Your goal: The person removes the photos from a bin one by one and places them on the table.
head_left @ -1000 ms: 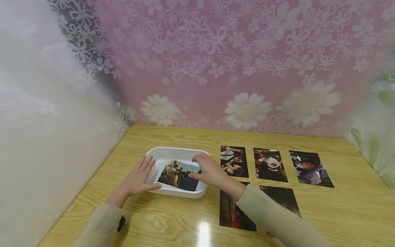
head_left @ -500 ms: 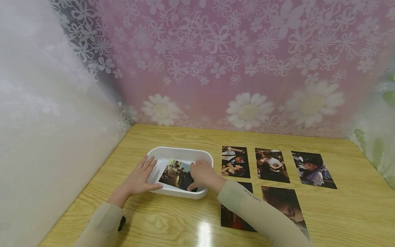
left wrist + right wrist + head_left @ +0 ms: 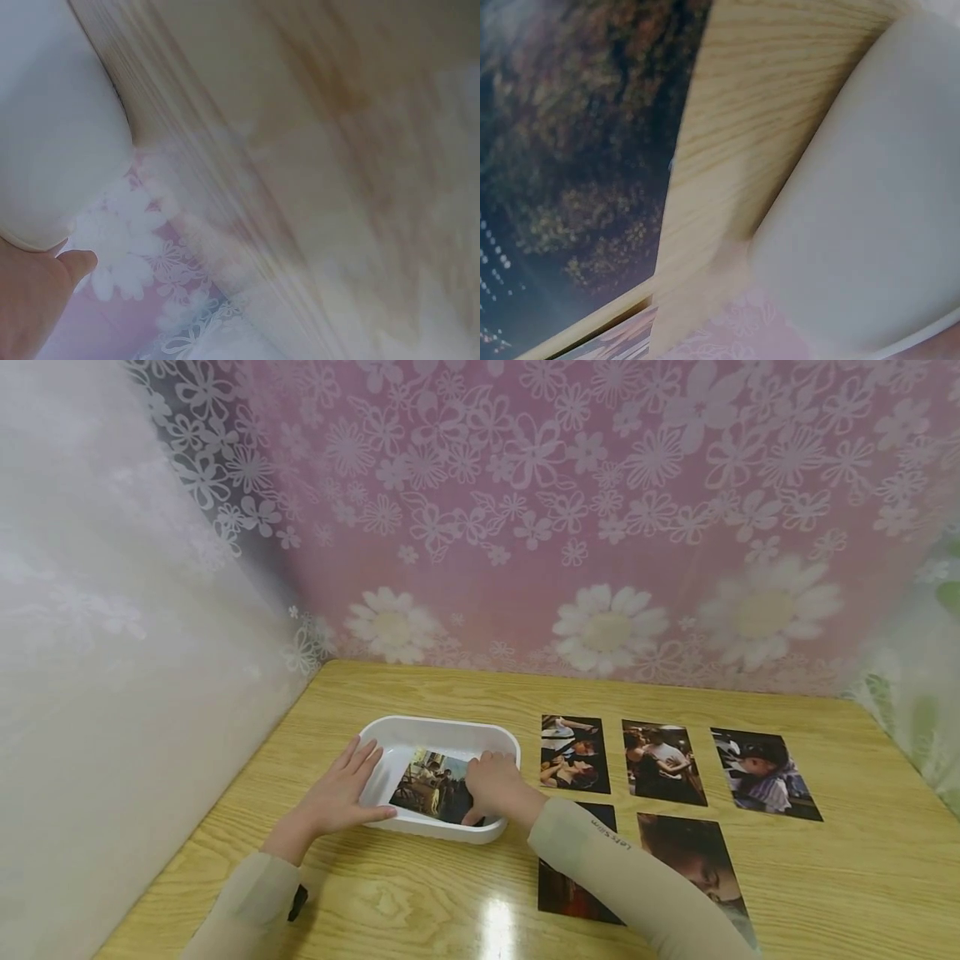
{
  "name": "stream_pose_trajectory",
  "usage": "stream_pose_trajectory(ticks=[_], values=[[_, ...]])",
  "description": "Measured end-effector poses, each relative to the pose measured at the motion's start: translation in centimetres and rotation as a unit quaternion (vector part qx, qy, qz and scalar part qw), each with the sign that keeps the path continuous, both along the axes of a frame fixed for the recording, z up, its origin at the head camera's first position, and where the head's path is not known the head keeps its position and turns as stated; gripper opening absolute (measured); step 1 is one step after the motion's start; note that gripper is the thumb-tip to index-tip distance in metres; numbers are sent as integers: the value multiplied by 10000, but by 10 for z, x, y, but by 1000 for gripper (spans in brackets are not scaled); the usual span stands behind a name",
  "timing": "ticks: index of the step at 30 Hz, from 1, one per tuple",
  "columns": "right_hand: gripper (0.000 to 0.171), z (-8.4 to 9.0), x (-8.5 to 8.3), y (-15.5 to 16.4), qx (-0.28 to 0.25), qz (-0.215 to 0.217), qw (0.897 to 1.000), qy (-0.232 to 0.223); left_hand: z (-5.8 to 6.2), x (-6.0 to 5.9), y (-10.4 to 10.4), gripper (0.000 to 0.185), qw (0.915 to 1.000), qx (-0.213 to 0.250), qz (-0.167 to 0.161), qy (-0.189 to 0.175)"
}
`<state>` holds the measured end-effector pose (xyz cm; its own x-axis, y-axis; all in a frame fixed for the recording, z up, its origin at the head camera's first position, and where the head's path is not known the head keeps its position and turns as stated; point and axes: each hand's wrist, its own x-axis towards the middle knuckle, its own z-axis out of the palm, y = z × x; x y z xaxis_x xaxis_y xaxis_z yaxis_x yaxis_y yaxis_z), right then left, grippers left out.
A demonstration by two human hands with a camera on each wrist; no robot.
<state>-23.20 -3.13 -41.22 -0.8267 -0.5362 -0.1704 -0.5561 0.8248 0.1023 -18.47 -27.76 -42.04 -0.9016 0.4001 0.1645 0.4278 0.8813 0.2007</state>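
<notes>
A white tray (image 3: pixel 450 832) sits on the left part of the table, and a photo (image 3: pixel 433 787) lies inside it. My left hand (image 3: pixel 336 793) rests on the tray's left end, fingers spread over the rim and thumb along the front edge. In the left wrist view, a part of that hand (image 3: pixel 45 289) touches the tray's rim (image 3: pixel 30 244). My right hand (image 3: pixel 498 787) reaches over the tray's right rim. Its fingers and thumb grip the photo's right end, which they hide. The right wrist view shows the tray's outer wall (image 3: pixel 870 187).
Several photos lie in two rows right of the tray, among them a dancing couple (image 3: pixel 663 762) and a close-up face (image 3: pixel 697 864). My right sleeve covers part of a dark photo (image 3: pixel 562 885). A floral backdrop (image 3: pixel 525 568) stands behind the wooden table (image 3: pixel 390 893).
My right hand has moved down into the tray, from above the photo's right end to a grip on it. The left hand stays on the rim. The view shifts slightly.
</notes>
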Motion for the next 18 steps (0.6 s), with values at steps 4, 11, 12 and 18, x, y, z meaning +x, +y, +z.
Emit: stream_pose_trajectory(ticks=[4,11,12,18], values=[[65,1,0,0,-76,-78,9999,108,1,-1,0,95,9997,-128,92,-211],[50,0,-3,1,-959,-60,9950,260,3,-1,2,94,9998,-88,58,-174],[46,1,-4,2,-1226,-55,9921,245,3,-1,2,94,9998,-78,54,-167],[17,14,-6,13,-2934,-40,9559,-120,3,0,1,95,9999,-63,52,-128]])
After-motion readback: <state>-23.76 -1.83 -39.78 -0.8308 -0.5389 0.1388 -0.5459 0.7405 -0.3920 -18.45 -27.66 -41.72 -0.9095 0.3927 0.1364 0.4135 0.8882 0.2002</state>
